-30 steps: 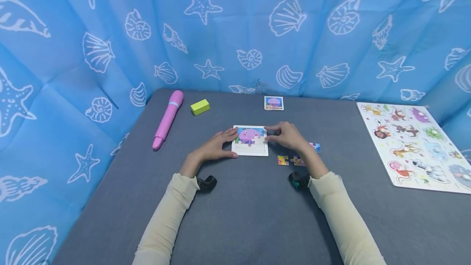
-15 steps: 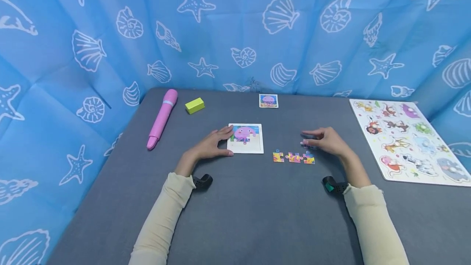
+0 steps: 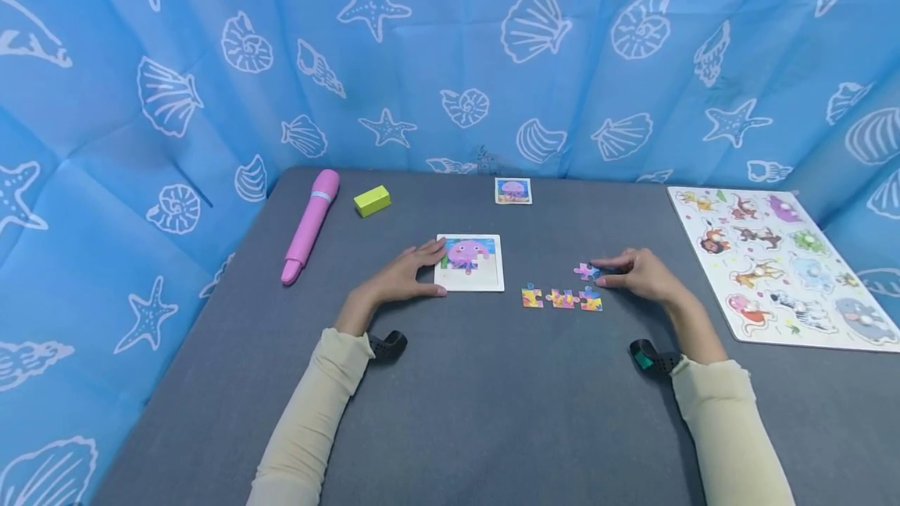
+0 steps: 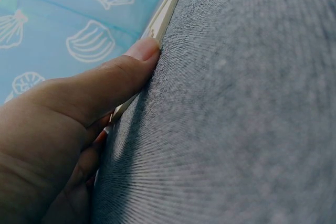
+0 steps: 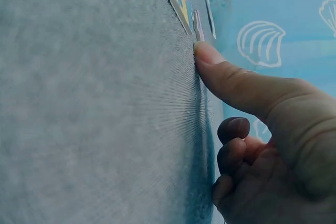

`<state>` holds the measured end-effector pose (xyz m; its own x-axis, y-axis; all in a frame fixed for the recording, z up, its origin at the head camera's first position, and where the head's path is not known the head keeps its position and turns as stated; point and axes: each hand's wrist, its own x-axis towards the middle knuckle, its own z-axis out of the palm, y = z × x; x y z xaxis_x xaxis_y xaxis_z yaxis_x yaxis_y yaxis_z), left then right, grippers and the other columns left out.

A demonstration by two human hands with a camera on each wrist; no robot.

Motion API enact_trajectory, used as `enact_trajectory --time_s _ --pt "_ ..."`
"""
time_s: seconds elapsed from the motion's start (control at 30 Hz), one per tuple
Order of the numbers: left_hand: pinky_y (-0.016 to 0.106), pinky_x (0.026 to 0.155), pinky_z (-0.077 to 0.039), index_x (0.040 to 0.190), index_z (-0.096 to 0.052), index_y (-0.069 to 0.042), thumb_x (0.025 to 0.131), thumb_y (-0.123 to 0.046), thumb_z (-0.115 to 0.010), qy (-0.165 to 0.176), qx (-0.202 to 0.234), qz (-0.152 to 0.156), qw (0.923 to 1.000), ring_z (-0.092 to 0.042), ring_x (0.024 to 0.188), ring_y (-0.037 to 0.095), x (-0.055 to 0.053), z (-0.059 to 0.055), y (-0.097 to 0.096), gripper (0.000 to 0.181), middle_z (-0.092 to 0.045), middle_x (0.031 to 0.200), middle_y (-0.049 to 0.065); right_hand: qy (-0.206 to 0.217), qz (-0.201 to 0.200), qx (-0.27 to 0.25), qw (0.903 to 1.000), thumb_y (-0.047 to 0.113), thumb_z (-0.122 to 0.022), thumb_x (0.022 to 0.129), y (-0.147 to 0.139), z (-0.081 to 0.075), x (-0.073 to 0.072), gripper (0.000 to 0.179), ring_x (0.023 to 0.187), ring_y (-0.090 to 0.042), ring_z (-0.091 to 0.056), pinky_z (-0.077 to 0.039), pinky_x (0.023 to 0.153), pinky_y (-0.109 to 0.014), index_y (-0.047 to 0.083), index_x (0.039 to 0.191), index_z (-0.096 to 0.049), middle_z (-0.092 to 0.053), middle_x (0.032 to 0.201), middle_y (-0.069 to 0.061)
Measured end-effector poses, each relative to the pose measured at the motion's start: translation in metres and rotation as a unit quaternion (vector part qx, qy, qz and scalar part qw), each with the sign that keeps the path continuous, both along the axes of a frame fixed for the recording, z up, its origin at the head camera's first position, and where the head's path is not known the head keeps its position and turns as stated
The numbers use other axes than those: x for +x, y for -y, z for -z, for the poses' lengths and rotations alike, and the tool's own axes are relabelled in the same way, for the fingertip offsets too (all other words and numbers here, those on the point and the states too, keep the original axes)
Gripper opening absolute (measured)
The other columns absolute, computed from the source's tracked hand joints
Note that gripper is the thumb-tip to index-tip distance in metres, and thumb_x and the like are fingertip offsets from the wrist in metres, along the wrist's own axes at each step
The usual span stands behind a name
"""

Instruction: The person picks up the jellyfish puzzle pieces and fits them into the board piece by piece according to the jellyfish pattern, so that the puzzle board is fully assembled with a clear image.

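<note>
A white puzzle board [image 3: 469, 282] lies on the grey table, its upper part filled with a pink octopus picture and its lower and right parts bare. My left hand [image 3: 404, 275] grips the board's left side, thumb at the lower corner and fingers at the upper one; the left wrist view shows the thumb [image 4: 118, 77] against its edge. My right hand [image 3: 643, 278] pinches a pink-and-blue jigsaw piece [image 3: 585, 271] by its right side, between thumb and index finger. Just below that piece lie more jigsaw pieces [image 3: 562, 299] in a row, yellow, pink and purple.
A small octopus picture card [image 3: 513, 191] lies behind the board. Back left are a yellow-green block [image 3: 373, 201] and a pink wand-shaped object [image 3: 312, 226]. A large animal puzzle board [image 3: 787, 268] lies at the right. Behind the table hangs a blue shell-patterned curtain [image 3: 436, 61].
My right hand has left the board's right side, moved right to the loose pieces, and taken hold of the pink-and-blue piece. My left hand keeps its grip. The head view has shifted slightly.
</note>
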<state>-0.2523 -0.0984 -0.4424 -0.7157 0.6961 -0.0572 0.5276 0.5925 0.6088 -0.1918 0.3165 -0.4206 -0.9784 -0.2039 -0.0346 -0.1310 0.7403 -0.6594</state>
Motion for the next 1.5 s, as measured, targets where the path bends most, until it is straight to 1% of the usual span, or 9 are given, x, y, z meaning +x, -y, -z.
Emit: enact_trajectory --time_s 0.4,0.7,0.93,1.2,1.23,1.33,1.43,1.47,1.5 --pt "0.047 0.116 -0.007 0.145 -0.026 -0.011 0.082 -0.040 -0.067 -0.003 -0.005 0.002 1.0000 -0.011 0.143 0.021 0.000 -0.001 0.003 0.081 -0.016 0.155 0.004 0.005 -0.003 0.006 1.0000 0.014 -0.072 0.079 0.001 0.002 -0.006 0.033 0.063 -0.010 -0.031 -0.027 0.055 -0.026 0.000 0.108 -0.068 -0.052 0.074 -0.009" --pt "0.046 0.116 -0.007 0.145 -0.026 -0.010 0.082 -0.048 -0.063 -0.007 0.017 0.011 0.9998 -0.012 0.143 0.020 0.002 0.001 0.005 0.082 -0.017 0.154 0.004 -0.002 -0.016 0.022 0.9996 0.016 -0.069 0.082 0.013 0.001 -0.014 0.031 0.067 -0.014 -0.033 -0.028 0.058 -0.025 0.000 0.109 -0.067 -0.046 0.074 -0.006" --pt "0.046 0.116 -0.007 0.144 -0.027 -0.010 0.082 -0.040 -0.066 -0.002 0.012 0.006 0.9999 -0.012 0.143 0.019 0.002 0.002 0.004 0.079 -0.017 0.154 0.003 0.000 -0.033 0.012 0.9994 0.016 -0.068 0.083 0.044 -0.006 -0.027 0.031 0.067 -0.016 -0.036 -0.030 0.058 -0.026 0.000 0.110 -0.067 -0.050 0.077 -0.009" --pt "0.046 0.116 -0.007 0.145 -0.027 -0.011 0.082 -0.039 -0.066 -0.003 0.008 0.007 0.9999 -0.011 0.143 0.019 0.001 0.000 0.003 0.079 -0.017 0.154 0.004 0.011 -0.057 -0.004 0.9983 0.012 -0.070 0.081 0.096 -0.007 -0.044 0.029 0.070 -0.021 -0.037 -0.031 0.061 -0.030 0.004 0.109 -0.068 -0.050 0.076 -0.008" --pt "0.046 0.116 -0.007 0.145 -0.027 -0.011 0.082 -0.039 -0.066 -0.004 0.006 0.008 0.9999 -0.011 0.143 0.020 0.001 0.000 0.003 0.079 -0.017 0.154 0.004 0.009 -0.061 -0.005 0.9981 0.012 -0.070 0.080 0.102 -0.007 -0.045 0.029 0.075 -0.024 -0.044 -0.037 0.066 -0.032 0.004 0.108 -0.069 -0.050 0.074 -0.007" --pt "0.046 0.116 -0.008 0.145 -0.027 -0.011 0.082 -0.039 -0.066 -0.007 0.002 0.008 0.9999 -0.011 0.143 0.019 0.000 0.000 0.002 0.079 -0.017 0.154 0.003 0.003 -0.071 -0.012 0.9974 0.011 -0.072 0.078 0.119 -0.007 -0.048 0.029 0.073 -0.026 -0.041 -0.035 0.066 -0.034 0.004 0.106 -0.069 -0.044 0.069 -0.004" --pt "0.046 0.116 -0.007 0.145 -0.026 -0.012 0.082 -0.040 -0.066 -0.006 -0.001 0.005 1.0000 -0.011 0.143 0.019 0.000 0.000 0.001 0.079 -0.016 0.155 0.003 -0.006 -0.085 -0.017 0.9962 0.012 -0.073 0.077 0.132 -0.007 -0.051 0.029 0.068 -0.022 -0.040 -0.035 0.062 -0.032 0.004 0.105 -0.070 -0.040 0.066 -0.002" --pt "0.046 0.116 -0.007 0.145 -0.026 -0.012 0.082 -0.040 -0.066 -0.006 -0.002 0.004 1.0000 -0.011 0.143 0.019 0.000 0.000 0.001 0.080 -0.016 0.155 0.003 -0.007 -0.089 -0.019 0.9958 0.013 -0.073 0.077 0.136 -0.007 -0.052 0.029 0.064 -0.019 -0.032 -0.028 0.058 -0.030 0.004 0.104 -0.070 -0.038 0.067 -0.001" --pt "0.046 0.116 -0.007 0.145 -0.026 -0.012 0.082 -0.040 -0.066 -0.004 -0.002 0.004 1.0000 -0.011 0.143 0.019 0.000 -0.001 0.001 0.080 -0.016 0.155 0.003 -0.009 -0.093 -0.019 0.9954 0.013 -0.074 0.077 0.138 -0.007 -0.053 0.029 0.063 -0.018 -0.031 -0.028 0.057 -0.029 0.004 0.104 -0.070 -0.037 0.067 -0.001"
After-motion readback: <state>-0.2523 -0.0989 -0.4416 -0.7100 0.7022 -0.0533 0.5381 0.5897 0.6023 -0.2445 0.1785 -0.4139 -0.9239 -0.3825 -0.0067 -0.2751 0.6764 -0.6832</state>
